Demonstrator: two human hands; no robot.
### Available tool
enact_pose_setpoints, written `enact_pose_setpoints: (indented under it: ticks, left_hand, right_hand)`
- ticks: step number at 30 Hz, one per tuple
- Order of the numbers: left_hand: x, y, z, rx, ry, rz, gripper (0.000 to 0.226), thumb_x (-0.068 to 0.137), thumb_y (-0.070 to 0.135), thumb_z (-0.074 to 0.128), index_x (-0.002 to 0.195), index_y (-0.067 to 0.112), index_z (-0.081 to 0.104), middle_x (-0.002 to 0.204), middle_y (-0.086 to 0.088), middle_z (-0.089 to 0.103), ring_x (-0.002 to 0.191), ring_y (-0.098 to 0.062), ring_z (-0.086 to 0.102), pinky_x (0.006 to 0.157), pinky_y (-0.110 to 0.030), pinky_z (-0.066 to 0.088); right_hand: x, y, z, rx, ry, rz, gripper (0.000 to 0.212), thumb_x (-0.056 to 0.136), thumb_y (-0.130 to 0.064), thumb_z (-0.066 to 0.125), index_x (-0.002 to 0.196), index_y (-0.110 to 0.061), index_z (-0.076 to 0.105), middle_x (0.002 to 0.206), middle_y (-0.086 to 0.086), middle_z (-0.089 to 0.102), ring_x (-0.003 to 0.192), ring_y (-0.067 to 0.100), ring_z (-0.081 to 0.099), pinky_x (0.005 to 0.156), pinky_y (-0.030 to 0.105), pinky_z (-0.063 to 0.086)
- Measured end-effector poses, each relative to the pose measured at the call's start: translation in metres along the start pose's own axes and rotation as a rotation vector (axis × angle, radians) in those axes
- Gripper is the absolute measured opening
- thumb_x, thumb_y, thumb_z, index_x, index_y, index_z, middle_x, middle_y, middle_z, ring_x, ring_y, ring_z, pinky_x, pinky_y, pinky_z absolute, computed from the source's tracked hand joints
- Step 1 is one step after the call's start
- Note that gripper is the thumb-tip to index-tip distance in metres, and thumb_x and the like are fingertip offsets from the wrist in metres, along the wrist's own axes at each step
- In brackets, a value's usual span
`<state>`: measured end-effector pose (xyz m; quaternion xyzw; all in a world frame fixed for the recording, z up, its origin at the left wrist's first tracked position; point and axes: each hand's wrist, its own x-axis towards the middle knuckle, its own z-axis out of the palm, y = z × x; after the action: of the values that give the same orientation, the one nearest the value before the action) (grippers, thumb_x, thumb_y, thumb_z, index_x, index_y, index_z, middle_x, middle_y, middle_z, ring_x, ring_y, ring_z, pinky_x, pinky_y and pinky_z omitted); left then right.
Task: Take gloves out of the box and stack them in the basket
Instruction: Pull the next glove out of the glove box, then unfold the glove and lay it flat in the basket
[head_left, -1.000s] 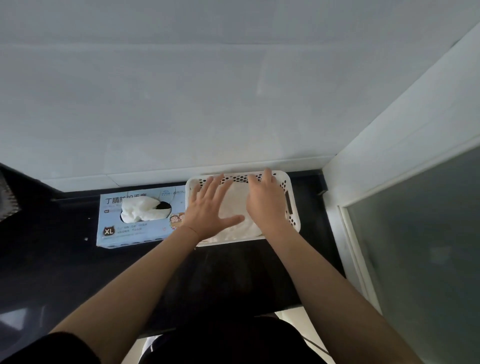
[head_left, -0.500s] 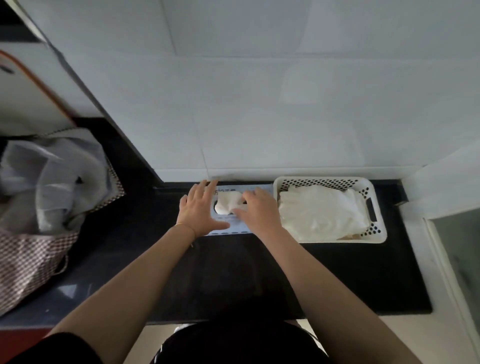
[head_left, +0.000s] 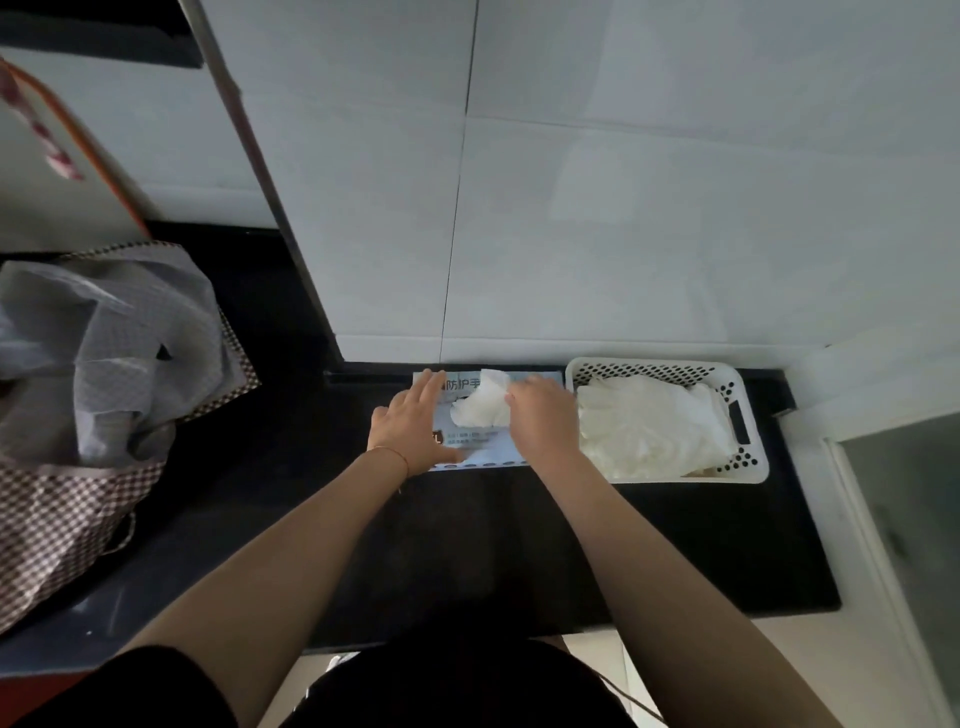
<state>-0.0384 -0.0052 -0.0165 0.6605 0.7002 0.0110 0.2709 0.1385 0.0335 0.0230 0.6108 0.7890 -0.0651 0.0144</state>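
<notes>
Wall (head_left: 649, 208): white tiles stand behind the counter, with a dark vertical joint above the box.
Countertop (head_left: 675, 545): a black surface that carries the box and the basket side by side against the wall.
Checked bag (head_left: 62, 509): it stands at the far left of the counter, with grey plastic bags (head_left: 104, 353) bulging out of its top.
Basket (head_left: 748, 467): white plastic with perforated walls, just beside the right end of the box; a stack of white gloves (head_left: 649, 431) lies flat inside it.
Glove box (head_left: 483, 457): light blue, lying flat, with printed text on the top face.
Left hand (head_left: 410, 426): it lies flat on the left part of the box with the fingers straight, pressing on the lid.
Right hand (head_left: 545, 415): it is over the right part of the box, and the fingertips pinch a glove.
Glove (head_left: 478, 405): white and crumpled, it sticks up out of the opening in the box top, between the two hands.
</notes>
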Motion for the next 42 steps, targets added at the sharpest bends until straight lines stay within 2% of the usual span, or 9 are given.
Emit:
enact_pose_setpoints:
  ticks: [4, 7, 11, 20, 25, 29, 34, 38, 42]
  left_hand:
    - [-0.001, 0.002, -0.001, -0.009, -0.005, -0.011, 0.119, 0.067, 0.064, 0.075, 0.155, 0.029, 0.003, 0.165, 0.006, 0.005, 0.144, -0.024, 0.029, 0.112, -0.05, 0.03]
    - [-0.002, 0.004, -0.004, -0.009, -0.015, -0.017, 0.12, 0.066, 0.064, 0.075, 0.156, 0.028, 0.002, 0.165, 0.007, 0.003, 0.143, -0.024, 0.029, 0.111, -0.05, 0.031]
    - [-0.003, 0.004, -0.005, -0.016, -0.015, -0.024, 0.122, 0.064, 0.064, 0.077, 0.155, 0.029, 0.003, 0.165, 0.007, 0.004, 0.144, -0.024, 0.028, 0.111, -0.05, 0.03]
    - [-0.005, 0.031, -0.034, -0.435, 0.15, 0.142, 0.119, 0.06, 0.067, 0.078, 0.153, 0.031, 0.015, 0.159, 0.005, 0.025, 0.144, -0.023, 0.027, 0.115, -0.05, 0.029]
    - [-0.017, 0.06, -0.061, -0.618, 0.24, 0.237, 0.074, 0.074, 0.043, 0.082, 0.138, 0.03, 0.047, 0.136, 0.01, 0.049, 0.124, -0.012, 0.043, 0.106, -0.032, 0.038]
    - [-0.022, 0.077, -0.077, -0.734, 0.134, 0.223, 0.024, 0.083, 0.036, 0.073, 0.095, 0.016, 0.068, 0.093, 0.0, 0.068, 0.086, -0.019, 0.059, 0.08, -0.037, 0.049]
    - [-0.023, 0.081, -0.092, -0.93, 0.1, 0.087, 0.033, 0.094, 0.031, 0.06, 0.067, 0.013, 0.054, 0.061, -0.002, 0.049, 0.059, -0.016, 0.044, 0.058, -0.028, 0.037]
    - [-0.024, 0.075, -0.099, -0.972, 0.049, -0.012, 0.045, 0.098, 0.039, 0.053, 0.06, 0.016, 0.044, 0.05, 0.007, 0.037, 0.047, -0.012, 0.035, 0.05, -0.023, 0.031]
    - [-0.031, 0.078, -0.104, -1.052, -0.06, -0.137, 0.042, 0.099, 0.048, 0.045, 0.085, 0.012, 0.059, 0.076, -0.002, 0.06, 0.069, -0.019, 0.056, 0.068, -0.03, 0.046]
  right_hand:
    - [-0.002, 0.001, -0.01, -0.021, -0.008, 0.007, 0.019, 0.09, -0.001, 0.052, 0.1, -0.013, 0.064, 0.099, 0.004, 0.061, 0.098, 0.027, 0.058, 0.072, 0.034, 0.034]
    - [-0.003, 0.002, -0.023, 0.089, 0.242, 0.023, 0.02, 0.07, 0.009, 0.068, 0.072, -0.011, 0.065, 0.069, 0.005, 0.061, 0.067, 0.03, 0.06, 0.056, 0.03, 0.035]
    - [-0.004, 0.005, -0.05, 0.443, 0.5, 0.052, 0.003, 0.084, -0.008, 0.07, 0.084, -0.008, 0.072, 0.078, 0.004, 0.066, 0.078, 0.025, 0.058, 0.069, 0.035, 0.047]
    - [-0.008, 0.018, -0.086, 0.834, 0.213, 0.248, 0.017, 0.084, -0.02, 0.068, 0.085, -0.005, 0.059, 0.08, -0.004, 0.058, 0.073, 0.011, 0.052, 0.062, 0.018, 0.038]
    - [-0.013, 0.014, -0.096, 0.895, 0.129, 0.273, 0.025, 0.085, -0.027, 0.068, 0.083, -0.005, 0.056, 0.073, -0.006, 0.053, 0.065, 0.009, 0.046, 0.06, 0.023, 0.037]
    - [-0.015, 0.01, -0.105, 1.022, 0.11, 0.281, 0.021, 0.086, -0.029, 0.069, 0.08, -0.014, 0.057, 0.071, -0.006, 0.055, 0.063, 0.009, 0.048, 0.062, 0.022, 0.039]
    - [-0.023, 0.019, -0.108, 1.135, -0.162, 0.24, 0.032, 0.081, -0.043, 0.076, 0.104, -0.024, 0.064, 0.102, 0.001, 0.071, 0.091, 0.013, 0.068, 0.077, 0.027, 0.054]
    - [-0.024, 0.028, -0.101, 1.162, -0.167, 0.231, 0.029, 0.086, -0.029, 0.071, 0.087, -0.001, 0.064, 0.082, 0.006, 0.064, 0.077, 0.016, 0.063, 0.082, 0.034, 0.054]
    - [-0.024, 0.026, -0.106, 1.324, -0.123, 0.316, 0.037, 0.098, -0.033, 0.055, 0.091, 0.002, 0.063, 0.086, 0.011, 0.063, 0.085, 0.022, 0.064, 0.086, 0.038, 0.058]
